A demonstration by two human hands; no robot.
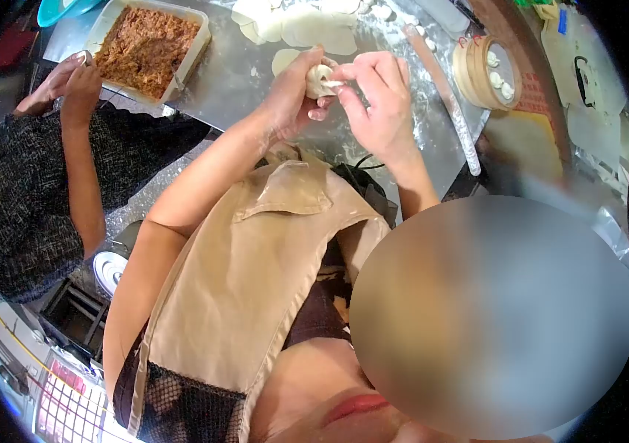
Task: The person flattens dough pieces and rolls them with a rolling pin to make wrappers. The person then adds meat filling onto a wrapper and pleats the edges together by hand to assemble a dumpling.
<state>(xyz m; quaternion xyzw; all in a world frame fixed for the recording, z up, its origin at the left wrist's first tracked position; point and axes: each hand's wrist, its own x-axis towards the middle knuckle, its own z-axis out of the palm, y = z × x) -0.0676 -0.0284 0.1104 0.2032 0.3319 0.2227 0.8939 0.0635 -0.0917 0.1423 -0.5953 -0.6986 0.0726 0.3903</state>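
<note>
Close in, your tan apron (248, 236) sat just short of the near edge of the steel table (233, 88), leaving little room between your body and the rim. Above that near part of the table, your left hand (292, 96) curled loosely round a dough bun (320, 81), and your right hand (381, 103) bent inward, thumb and fingertips pinched together on the bun's edge. Bare steel opened to the left of your left hand; floury steel lay to the right of your right hand.

Bounding that right side, a flour-coated rolling pin (444, 100) slanted from far to near, its near end by the table's right edge. Beyond it on the right stood a bamboo steamer (469, 72) with pale pieces inside. On the left, a tub of filling (137, 52) blocked the way, with a co-worker's hands (74, 88) close beside it, drawn together around something small. Flat dough rounds (318, 33) overlapped past your hands, and a blue bowl (67, 9) stood far left.
</note>
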